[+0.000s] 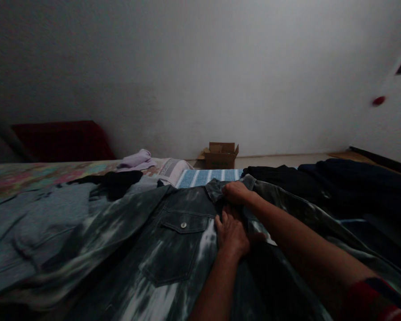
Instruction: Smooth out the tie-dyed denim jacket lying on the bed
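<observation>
A dark grey, bleach-streaked denim jacket (167, 249) lies spread out in front of me, chest pocket and snap button facing up. My left hand (232, 234) rests on the jacket's front opening, fingers curled onto the cloth edge. My right hand (236, 192) is closed on the jacket's collar, just beyond the left hand.
A grey-blue garment (36, 214) lies at the left, black clothes (118, 182) and a lilac cloth (137, 159) behind it. Dark clothes (337, 180) are piled at the right. A blue striped cloth (203, 177) lies beyond the jacket. An open cardboard box (220, 154) stands by the white wall.
</observation>
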The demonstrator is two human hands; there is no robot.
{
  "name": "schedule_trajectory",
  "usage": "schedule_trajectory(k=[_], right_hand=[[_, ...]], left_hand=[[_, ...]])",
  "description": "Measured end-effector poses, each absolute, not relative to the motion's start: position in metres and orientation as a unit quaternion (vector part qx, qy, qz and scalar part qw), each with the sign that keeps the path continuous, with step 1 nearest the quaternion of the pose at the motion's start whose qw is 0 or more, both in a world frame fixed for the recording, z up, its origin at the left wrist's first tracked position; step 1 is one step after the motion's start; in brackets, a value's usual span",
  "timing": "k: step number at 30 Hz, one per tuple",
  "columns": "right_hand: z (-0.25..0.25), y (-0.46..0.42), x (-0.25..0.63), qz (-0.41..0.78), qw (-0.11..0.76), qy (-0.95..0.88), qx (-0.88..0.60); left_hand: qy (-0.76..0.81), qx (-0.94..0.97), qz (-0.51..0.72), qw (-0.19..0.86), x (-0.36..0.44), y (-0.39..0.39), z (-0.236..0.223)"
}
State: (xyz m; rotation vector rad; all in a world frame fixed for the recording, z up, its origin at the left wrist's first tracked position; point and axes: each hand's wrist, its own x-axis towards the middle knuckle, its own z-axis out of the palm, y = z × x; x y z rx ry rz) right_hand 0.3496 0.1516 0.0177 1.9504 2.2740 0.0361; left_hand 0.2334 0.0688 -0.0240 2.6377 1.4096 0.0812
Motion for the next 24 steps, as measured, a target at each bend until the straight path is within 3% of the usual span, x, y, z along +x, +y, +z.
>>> schedule_trajectory(k=[15,24], right_hand=[[0.016,0.141,0.345,0.029,0.063,0.800,0.596],[0.012,0.142,0.347,0.025,0.037,0.764,0.644]], left_hand=[[0.475,0.877,0.050,0.059,0.234,0.069,-0.030],[0.467,0.881,0.039,0.056,0.233,0.069,-0.026]])
